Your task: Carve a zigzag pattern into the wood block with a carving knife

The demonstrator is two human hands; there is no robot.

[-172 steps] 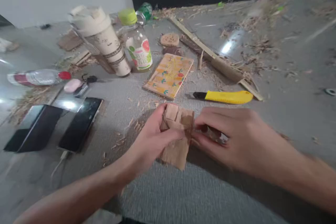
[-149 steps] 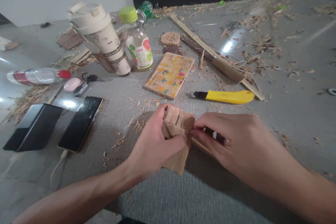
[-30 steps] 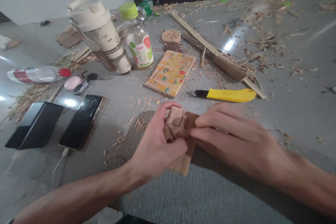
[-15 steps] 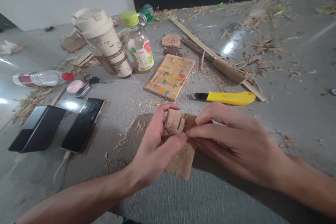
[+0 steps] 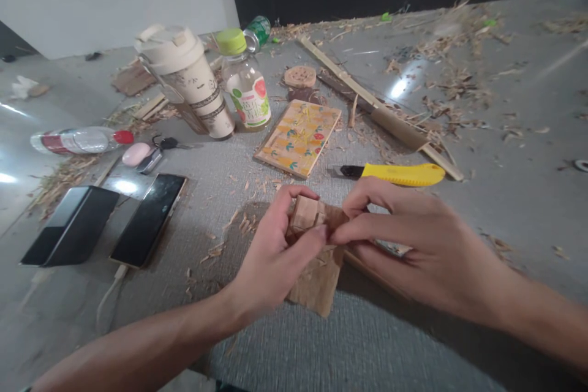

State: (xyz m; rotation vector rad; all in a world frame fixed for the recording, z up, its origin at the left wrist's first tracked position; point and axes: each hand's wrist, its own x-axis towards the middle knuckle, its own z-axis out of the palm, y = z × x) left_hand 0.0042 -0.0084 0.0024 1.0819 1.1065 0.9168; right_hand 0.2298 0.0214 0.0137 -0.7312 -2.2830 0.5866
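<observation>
My left hand (image 5: 285,245) is closed around a small pale wooden block (image 5: 307,213) with a stepped top, thumb in front and index finger curled behind. Under the block lies a flat brown wooden piece (image 5: 316,291), jutting out below my left thumb. My right hand (image 5: 408,239) pinches close by, its fingertips almost at my left thumb. What sits between those fingertips is hidden. A strip-like wooden edge (image 5: 370,269) shows beneath my right hand. Just beyond it lies a yellow utility knife (image 5: 404,174).
A patterned board (image 5: 301,138), a drink bottle (image 5: 248,89) and a cream tumbler (image 5: 195,86) stand or lie ahead. Leftward are a phone (image 5: 149,220) with a cable, a dark folded device (image 5: 71,226) and a plastic bottle (image 5: 76,141). Long wood strips (image 5: 381,107) and shavings lie at right.
The fingertips of both hands have shifted slightly, and my left thumb now covers more of the block's near side. The whole view has moved a little.
</observation>
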